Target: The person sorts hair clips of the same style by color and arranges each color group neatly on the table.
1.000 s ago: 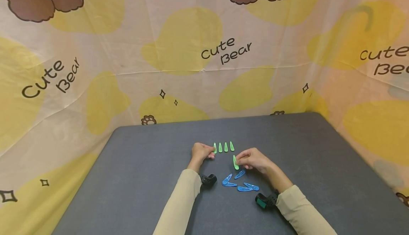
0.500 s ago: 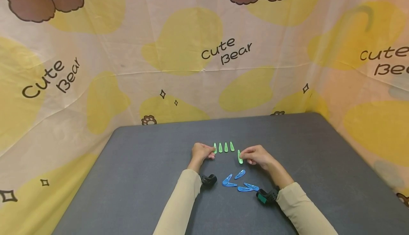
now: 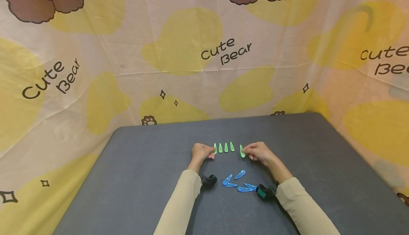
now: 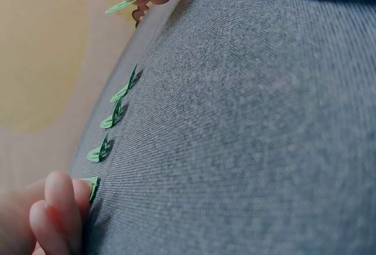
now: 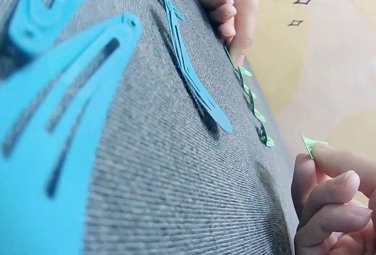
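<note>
grey table point(image 3: 143, 178), printed cloth point(image 3: 182, 39) behind, a green clip point(image 3: 241, 151) apiece in left hand point(image 3: 201, 152) and right hand point(image 3: 260, 152)

The left arm point(image 3: 179, 201) and right arm point(image 3: 306, 206) are stretched toward the far edge of the table point(image 3: 134, 178), slanted inward. The left hand point(image 3: 200, 153) is lowered to the surface, its index finger extended; the right hand point(image 3: 260, 152) is raised, its fingertips pinched together.
</note>
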A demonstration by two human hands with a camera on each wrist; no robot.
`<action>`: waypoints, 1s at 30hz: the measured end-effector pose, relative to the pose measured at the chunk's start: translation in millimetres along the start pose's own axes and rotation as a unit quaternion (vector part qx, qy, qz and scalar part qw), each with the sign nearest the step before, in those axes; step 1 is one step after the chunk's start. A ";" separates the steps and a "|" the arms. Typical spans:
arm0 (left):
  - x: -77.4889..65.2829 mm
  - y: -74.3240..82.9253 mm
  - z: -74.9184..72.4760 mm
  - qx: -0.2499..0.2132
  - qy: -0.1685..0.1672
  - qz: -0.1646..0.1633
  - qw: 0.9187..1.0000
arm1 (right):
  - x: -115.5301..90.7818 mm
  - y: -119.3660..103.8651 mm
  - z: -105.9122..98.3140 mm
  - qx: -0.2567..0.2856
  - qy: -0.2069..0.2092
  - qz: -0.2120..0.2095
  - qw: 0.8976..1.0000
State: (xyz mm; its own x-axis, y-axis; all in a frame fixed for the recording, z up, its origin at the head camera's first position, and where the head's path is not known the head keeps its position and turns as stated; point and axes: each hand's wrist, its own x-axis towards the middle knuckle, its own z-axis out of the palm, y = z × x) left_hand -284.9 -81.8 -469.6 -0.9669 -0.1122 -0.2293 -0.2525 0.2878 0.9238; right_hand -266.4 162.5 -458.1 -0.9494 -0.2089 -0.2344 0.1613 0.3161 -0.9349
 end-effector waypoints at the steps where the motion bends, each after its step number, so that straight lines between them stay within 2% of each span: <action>1: 0.0 -0.2 0.0 0.000 0.000 -0.001 1.000 | 0.9 0.0 0.0 0.003 0.003 0.002 1.000; 13: 1.1 -1.4 0.2 -0.006 -0.002 0.001 1.000 | 14.6 -0.4 -1.2 -0.007 0.034 0.016 0.999; 23: 0.0 -0.5 -1.2 -0.007 0.000 0.002 1.000 | 21.6 -1.7 0.5 0.000 0.047 0.056 0.997; 30: -2.5 1.7 -0.4 -0.007 0.000 0.000 1.000 | 24.6 -3.9 1.1 -0.020 0.054 0.052 0.997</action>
State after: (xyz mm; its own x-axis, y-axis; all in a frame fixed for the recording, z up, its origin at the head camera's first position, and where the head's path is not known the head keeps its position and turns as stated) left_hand -282.9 -81.4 -467.4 -0.9666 -0.1132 -0.2298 -0.2527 0.2737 0.9280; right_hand -290.1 155.2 -460.5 -0.9522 -0.0726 -0.2966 0.2509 0.3676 -0.8955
